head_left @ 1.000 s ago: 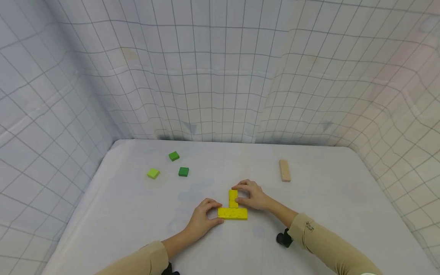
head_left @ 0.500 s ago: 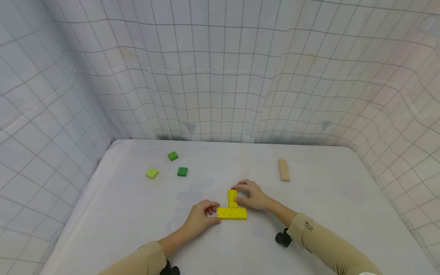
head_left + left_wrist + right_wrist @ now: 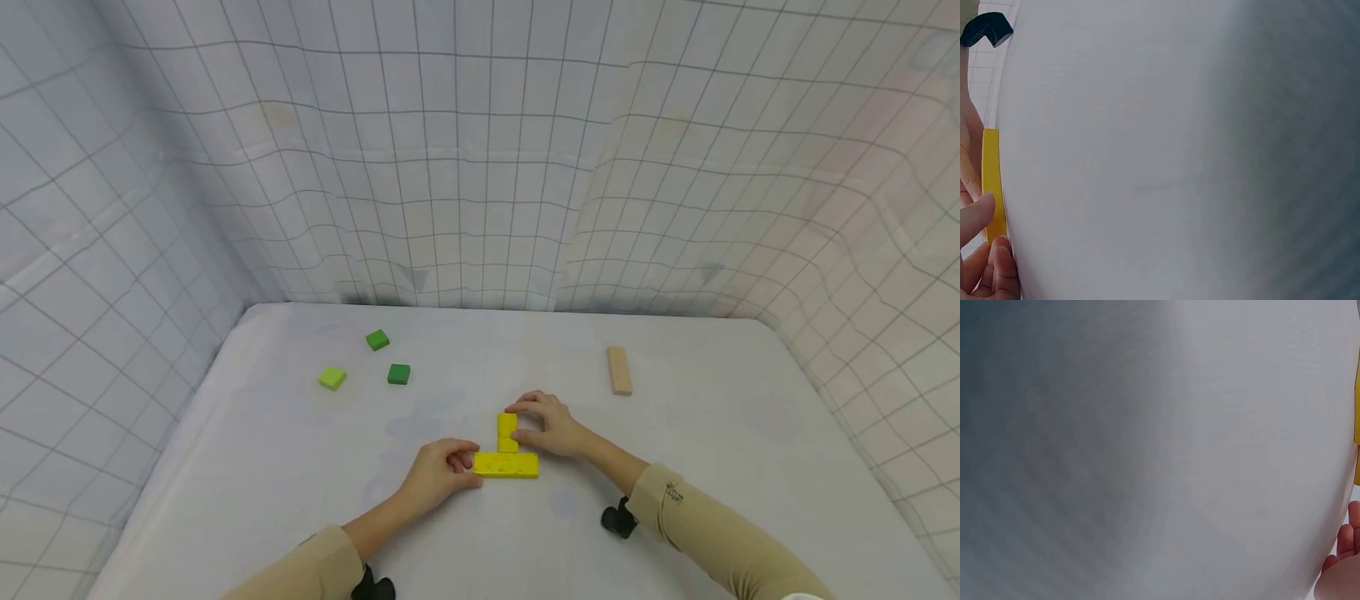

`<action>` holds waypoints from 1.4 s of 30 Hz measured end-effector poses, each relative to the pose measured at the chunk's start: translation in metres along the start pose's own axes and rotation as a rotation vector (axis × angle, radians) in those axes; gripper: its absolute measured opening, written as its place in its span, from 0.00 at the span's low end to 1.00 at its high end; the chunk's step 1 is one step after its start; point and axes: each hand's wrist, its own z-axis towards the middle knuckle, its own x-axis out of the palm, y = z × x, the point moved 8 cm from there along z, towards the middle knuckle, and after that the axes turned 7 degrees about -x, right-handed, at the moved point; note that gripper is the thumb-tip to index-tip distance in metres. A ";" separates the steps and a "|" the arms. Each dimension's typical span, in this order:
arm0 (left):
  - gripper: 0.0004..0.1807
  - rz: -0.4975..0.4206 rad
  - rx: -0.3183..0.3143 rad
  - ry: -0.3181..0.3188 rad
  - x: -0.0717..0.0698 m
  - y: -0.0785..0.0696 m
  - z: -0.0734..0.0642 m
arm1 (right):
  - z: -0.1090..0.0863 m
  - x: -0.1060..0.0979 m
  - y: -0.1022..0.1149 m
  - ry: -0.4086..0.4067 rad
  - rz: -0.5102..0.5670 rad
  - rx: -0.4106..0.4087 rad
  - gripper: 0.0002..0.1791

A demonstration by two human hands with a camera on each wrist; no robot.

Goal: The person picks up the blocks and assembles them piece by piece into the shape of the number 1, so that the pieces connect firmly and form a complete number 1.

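Note:
A long yellow block lies crosswise on the white-covered table in the head view. Behind its middle, a narrower yellow block with a line across it points away, making a T shape. My left hand holds the long block's left end, its thumb at the front corner and index finger at the back; the other fingers curl in. In the left wrist view, that thumb touches the block's side. My right hand pinches the narrower block, thumb at its right side and index finger at its far end.
Three small square blocks lie at the back left: a lime one, a green one and a dark green one. A plain wooden block lies at the back right. A grid-patterned curtain surrounds the table.
The left hand's index finger has drawn back slightly and its other fingers have curled in more. My right hand and the yellow blocks stay in place.

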 end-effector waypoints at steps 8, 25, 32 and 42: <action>0.22 -0.020 0.029 0.022 0.000 -0.004 -0.001 | 0.000 0.000 -0.001 0.001 0.007 0.003 0.21; 0.19 -0.026 0.023 0.015 0.004 0.004 0.001 | 0.000 0.001 -0.002 -0.002 0.014 -0.003 0.21; 0.18 -0.014 0.026 -0.003 0.004 0.006 0.002 | -0.001 0.001 -0.002 -0.001 0.027 0.020 0.20; 0.18 -0.019 0.031 -0.008 0.003 0.004 0.003 | 0.001 0.000 -0.001 -0.003 0.011 0.003 0.20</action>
